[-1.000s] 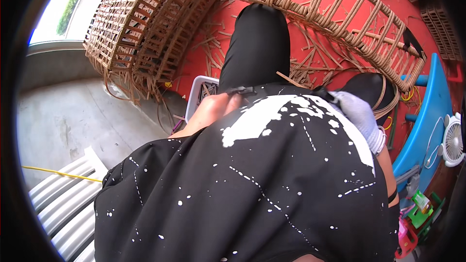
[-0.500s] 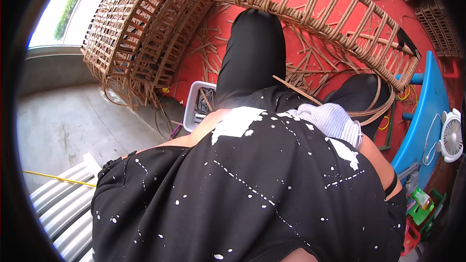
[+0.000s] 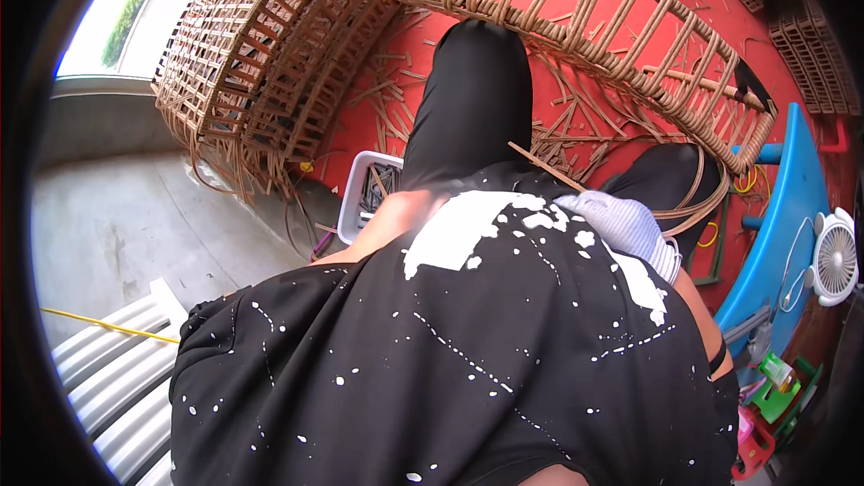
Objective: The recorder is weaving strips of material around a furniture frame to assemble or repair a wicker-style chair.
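Observation:
My right hand point(image 3: 616, 221), in a white ribbed knit glove, is at my lap, partly behind my black shirt. A flat tan rattan strip point(image 3: 545, 166) juts from the glove toward the upper left, and the hand looks closed on it. Looped tan strands point(image 3: 697, 207) run from beside the glove over my right knee. My left hand point(image 3: 416, 209) is bare and smeared by motion near the shirt's white patch. Its fingers are hidden. A long woven rattan frame point(image 3: 621, 58) with open rungs lies across my knees.
At the left stands a large woven rattan basket point(image 3: 225, 63). A white bin point(image 3: 346, 216) of dark pieces sits beside my left leg. Cut strips litter the red floor point(image 3: 360, 117). On the right are a blue plastic table point(image 3: 765, 243) and a white fan point(image 3: 835, 256).
My left hand has moved a little right and up, toward the middle of my lap. My gloved right hand has turned slightly, the strip still jutting from it. The rattan frame has barely shifted.

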A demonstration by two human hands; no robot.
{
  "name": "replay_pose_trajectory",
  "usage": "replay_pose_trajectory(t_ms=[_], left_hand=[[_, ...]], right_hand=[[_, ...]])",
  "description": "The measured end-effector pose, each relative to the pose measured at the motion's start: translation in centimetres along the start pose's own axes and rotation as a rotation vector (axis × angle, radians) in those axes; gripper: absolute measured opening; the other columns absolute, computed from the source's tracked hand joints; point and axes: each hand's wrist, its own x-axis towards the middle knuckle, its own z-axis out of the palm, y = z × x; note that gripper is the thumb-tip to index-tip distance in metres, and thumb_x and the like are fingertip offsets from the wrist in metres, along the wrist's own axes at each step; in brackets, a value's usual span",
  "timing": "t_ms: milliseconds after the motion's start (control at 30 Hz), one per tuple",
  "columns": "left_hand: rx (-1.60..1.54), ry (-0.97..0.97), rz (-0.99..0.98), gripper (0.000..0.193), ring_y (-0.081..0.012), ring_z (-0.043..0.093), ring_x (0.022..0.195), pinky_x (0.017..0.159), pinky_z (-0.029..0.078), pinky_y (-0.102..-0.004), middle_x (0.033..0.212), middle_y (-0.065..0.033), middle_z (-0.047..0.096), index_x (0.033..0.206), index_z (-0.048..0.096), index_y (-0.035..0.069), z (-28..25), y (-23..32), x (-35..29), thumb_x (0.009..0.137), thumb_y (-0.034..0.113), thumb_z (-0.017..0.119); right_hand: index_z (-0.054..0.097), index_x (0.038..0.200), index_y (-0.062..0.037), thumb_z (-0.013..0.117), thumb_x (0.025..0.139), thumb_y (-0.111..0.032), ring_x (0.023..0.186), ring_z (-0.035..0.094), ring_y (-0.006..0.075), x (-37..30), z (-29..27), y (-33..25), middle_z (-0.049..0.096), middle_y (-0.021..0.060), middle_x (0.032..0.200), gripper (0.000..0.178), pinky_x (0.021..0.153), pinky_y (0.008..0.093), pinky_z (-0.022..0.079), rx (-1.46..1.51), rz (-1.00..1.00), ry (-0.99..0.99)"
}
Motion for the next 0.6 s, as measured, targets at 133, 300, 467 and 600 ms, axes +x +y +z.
replay_pose_trajectory(t_ms=[133,300,467,600], left_hand=[[-0.743,0.297,-0.301,0.038,-0.0102,0.055,0.056,0.053,0.044,-0.0254,0.072,-0.0037,0.062,0.1,0.064,-0.003,-0.2,0.9,0.0,0.1,0.029,0.043],[-1.107,0.451,-0.249,0.04,-0.0175,0.066,0.077,0.067,0.053,-0.0284,0.095,-0.0162,0.067,0.109,0.057,-0.008,-2.6,3.7,-2.1,0.101,0.028,0.041],[-1.026,0.24,-0.18,0.04,-0.0136,0.063,0.09,0.081,0.049,-0.0258,0.097,-0.0118,0.068,0.103,0.062,-0.004,-1.3,7.5,-1.5,0.102,0.03,0.04],[-0.608,-0.189,-0.055,0.022,-0.0198,0.066,0.084,0.081,0.05,-0.0301,0.09,-0.0126,0.068,0.098,0.062,-0.004,-0.4,-1.8,0.2,0.089,0.013,0.051]], right_hand=[[0.06,0.114,-0.017,0.056,0.084,-0.018,0.081,0.065,0.0205,-1.9,1.3,1.5,0.062,0.0027,0.088,0.03,0.063,0.0305,0.054,0.064,0.008,0.1],[0.058,0.119,-0.0199,0.052,0.087,-0.019,0.083,0.065,0.0219,0.0,-1.5,-0.5,0.062,0.0012,0.099,0.033,0.067,0.0319,0.054,-0.025,0.029,-0.4],[0.06,0.114,-0.018,0.05,0.087,-0.017,0.076,0.066,0.0241,1.4,-2.1,-1.3,0.062,0.001,0.1,0.029,0.066,0.0333,0.054,-0.044,-0.044,-0.415],[0.061,0.114,-0.0177,0.051,0.086,-0.015,0.079,0.066,0.0248,2.2,-2.2,-2.1,0.063,0.001,0.105,0.029,0.067,0.0329,0.055,-0.091,-0.036,-0.495]])
